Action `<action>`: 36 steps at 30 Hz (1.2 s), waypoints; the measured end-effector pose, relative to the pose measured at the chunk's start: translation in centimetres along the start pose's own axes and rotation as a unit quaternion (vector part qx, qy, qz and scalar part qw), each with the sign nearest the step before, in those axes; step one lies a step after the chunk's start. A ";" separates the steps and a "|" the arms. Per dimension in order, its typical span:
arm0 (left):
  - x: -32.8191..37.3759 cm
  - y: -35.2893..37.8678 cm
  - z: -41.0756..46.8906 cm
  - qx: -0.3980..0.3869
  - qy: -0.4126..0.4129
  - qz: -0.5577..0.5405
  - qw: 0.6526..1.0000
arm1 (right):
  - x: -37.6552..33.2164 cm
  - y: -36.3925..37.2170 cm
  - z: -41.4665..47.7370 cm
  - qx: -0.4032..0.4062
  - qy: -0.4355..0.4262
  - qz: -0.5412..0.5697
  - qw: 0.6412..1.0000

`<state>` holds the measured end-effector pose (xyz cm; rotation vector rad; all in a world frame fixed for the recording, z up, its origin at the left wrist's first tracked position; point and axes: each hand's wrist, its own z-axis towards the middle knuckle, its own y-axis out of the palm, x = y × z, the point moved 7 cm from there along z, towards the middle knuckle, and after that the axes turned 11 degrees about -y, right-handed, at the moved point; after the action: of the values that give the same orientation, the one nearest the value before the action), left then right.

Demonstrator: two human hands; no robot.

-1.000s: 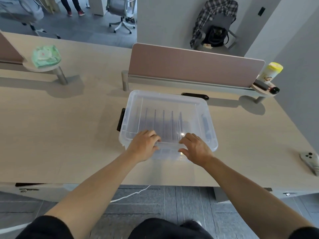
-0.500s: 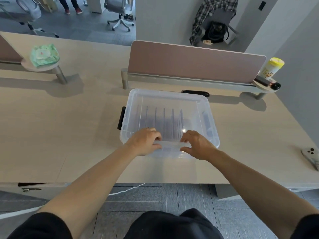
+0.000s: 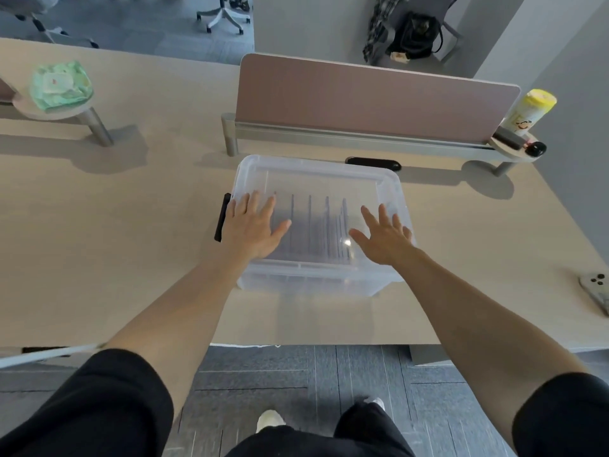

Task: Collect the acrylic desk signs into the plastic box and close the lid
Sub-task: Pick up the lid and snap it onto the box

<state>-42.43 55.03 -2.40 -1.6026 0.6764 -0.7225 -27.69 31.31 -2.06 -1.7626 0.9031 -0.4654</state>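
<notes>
Pale worktop point(image 3: 115, 245), broad and mostly bare. Pink divider panel point(image 3: 372, 100) standing along the far edge. Clear plastic box point(image 3: 316, 285) near the front edge, just before the panel, lid point(image 3: 316, 179) laid on top. Left hand point(image 3: 252, 229) and right hand point(image 3: 384, 237) flat on the lid, fingers spread, well apart, gripping nothing. Acrylic desk signs point(image 3: 318, 225) upright in a row inside, seen through the lid. Black latch point(image 3: 221, 217) at the left side.
</notes>
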 end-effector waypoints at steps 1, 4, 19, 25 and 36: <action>-0.1 0.0 0.0 0.007 -0.001 0.004 1.000 | -0.1 0.4 -0.2 0.008 0.000 0.005 1.000; -1.0 0.5 0.4 -0.003 -0.007 0.010 1.000 | -0.8 0.9 -0.3 0.028 -0.010 0.023 0.999; 1.4 -0.2 3.5 -0.006 0.003 -0.004 1.000 | 0.2 0.6 1.2 0.086 -0.008 0.030 0.996; 3.9 -0.6 6.0 0.005 0.031 -0.018 0.999 | -1.3 -3.0 5.4 0.105 -0.037 -0.009 0.994; 6.6 2.8 8.4 0.021 0.042 0.045 0.998 | -4.4 0.1 11.6 0.085 -0.166 -0.053 0.981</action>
<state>-31.86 54.82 -5.57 -1.4997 0.7847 -0.7355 -22.61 41.89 -5.93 -1.6738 0.5203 -0.2943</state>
